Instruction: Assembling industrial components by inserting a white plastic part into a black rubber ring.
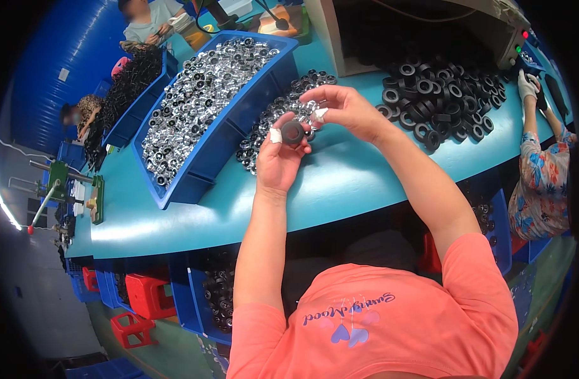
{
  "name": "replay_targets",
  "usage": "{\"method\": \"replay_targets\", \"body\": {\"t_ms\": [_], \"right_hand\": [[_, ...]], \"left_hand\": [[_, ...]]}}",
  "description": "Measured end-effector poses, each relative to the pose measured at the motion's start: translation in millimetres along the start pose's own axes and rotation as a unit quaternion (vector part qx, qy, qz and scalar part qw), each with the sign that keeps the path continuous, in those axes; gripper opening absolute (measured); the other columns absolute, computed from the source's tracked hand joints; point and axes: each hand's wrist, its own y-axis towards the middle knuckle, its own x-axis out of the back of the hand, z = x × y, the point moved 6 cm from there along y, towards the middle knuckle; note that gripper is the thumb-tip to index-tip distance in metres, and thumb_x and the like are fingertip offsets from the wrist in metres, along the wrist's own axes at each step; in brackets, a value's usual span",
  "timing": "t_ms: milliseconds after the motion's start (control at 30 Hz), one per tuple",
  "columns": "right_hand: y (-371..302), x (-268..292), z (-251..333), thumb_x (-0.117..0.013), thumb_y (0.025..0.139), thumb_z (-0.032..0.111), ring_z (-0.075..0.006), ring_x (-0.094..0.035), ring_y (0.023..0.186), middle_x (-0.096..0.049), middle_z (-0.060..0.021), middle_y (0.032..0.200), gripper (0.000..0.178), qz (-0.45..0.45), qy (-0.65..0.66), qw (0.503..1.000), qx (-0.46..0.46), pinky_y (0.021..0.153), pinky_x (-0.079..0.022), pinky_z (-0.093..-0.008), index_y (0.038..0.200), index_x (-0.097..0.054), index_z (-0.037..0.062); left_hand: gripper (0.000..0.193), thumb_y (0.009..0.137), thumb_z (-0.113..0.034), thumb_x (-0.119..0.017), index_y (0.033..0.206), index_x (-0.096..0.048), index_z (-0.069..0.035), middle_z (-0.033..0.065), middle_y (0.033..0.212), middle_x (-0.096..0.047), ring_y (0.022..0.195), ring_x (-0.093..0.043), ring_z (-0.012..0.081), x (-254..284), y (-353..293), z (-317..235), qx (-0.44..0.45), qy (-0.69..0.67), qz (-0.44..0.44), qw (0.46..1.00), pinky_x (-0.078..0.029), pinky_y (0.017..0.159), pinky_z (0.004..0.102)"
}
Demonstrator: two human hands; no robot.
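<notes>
My left hand [281, 165] is closed around a small black rubber ring [292, 132], its round hole facing up. White tape wraps a finger of this hand. Just to the right, my right hand [349, 114] hovers with thumb and fingers apart, white tape on it too. Its fingertips are over a loose heap of shiny silver wheel hubs [255, 142] on the table; whether they touch one is hard to make out. Right of that hand lies a large pile of black rubber rings [450, 95].
A long blue bin [198, 180] full of silver hubs stands left on the turquoise table [169, 227]. Behind it is another blue bin [128, 129] with black parts. A cream metal housing [330, 31] rises at the back. A green hand press [59, 183] stands far left. Co-workers sit around.
</notes>
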Motion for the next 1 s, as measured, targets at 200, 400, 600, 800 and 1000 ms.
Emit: {"method": "replay_targets", "body": {"t_ms": [200,400,600,800,1000], "right_hand": [[-1,-7,1,-0.07,0.085,0.004,-0.0155,-0.067,0.102,-0.069,-0.0071,0.113,0.04,0.021,-0.025,0.999,-0.01,0.091,-0.055,-0.031,0.124,-0.065,0.0012],[0,-6,-4,-0.072,0.082,0.001,-0.013,-0.065,0.1,-0.069,-0.0061,0.109,0.037,0.012,-0.024,1.0,0.016,0.087,-0.055,-0.0287,0.119,-0.066,-0.0001],[1,-7,-5,-0.074,0.084,0.003,-0.0124,-0.065,0.099,-0.069,-0.006,0.108,0.035,0.006,-0.018,1.0,0.01,0.085,-0.055,-0.0281,0.118,-0.066,0.0007],[0,-10,-4,-0.07,0.088,0.006,-0.0115,-0.066,0.095,-0.07,-0.005,0.105,0.032,0.014,-0.049,0.998,0.034,0.084,-0.055,-0.0284,0.12,-0.067,0.0015],[1,-10,-6,-0.063,0.094,0.008,-0.0119,-0.065,0.092,-0.07,-0.0054,0.107,0.034,0.021,-0.029,0.999,0.0,0.085,-0.054,-0.029,0.128,-0.066,0.0029]], "left_hand": [[0.045,0.106,-0.037,-0.046,0.141,-0.052,-0.01,0.0143,0.12,-0.063,0.097,-0.058,0.0235,-3,-2,-4,-0.013,0.015,-0.014,1.0,-0.049,0.083,0.0373],[0.044,0.104,-0.034,-0.05,0.14,-0.053,-0.009,0.0124,0.117,-0.065,0.097,-0.06,0.0232,-8,-2,-7,-0.027,0.022,-0.032,0.999,-0.05,0.083,0.0377],[0.042,0.107,-0.032,-0.047,0.139,-0.051,-0.004,0.0186,0.119,-0.065,0.094,-0.063,0.025,0,-2,-7,-0.046,-0.016,-0.03,0.998,-0.053,0.08,0.0373],[0.041,0.107,-0.03,-0.048,0.138,-0.051,-0.003,0.0192,0.119,-0.065,0.093,-0.062,0.0246,0,-2,-8,-0.047,-0.02,-0.034,0.998,-0.053,0.08,0.0372],[0.038,0.105,-0.032,-0.049,0.135,-0.056,-0.01,0.0163,0.123,-0.064,0.099,-0.059,0.0231,3,-1,-7,-0.038,0.005,-0.02,0.999,-0.05,0.083,0.0364]]}}
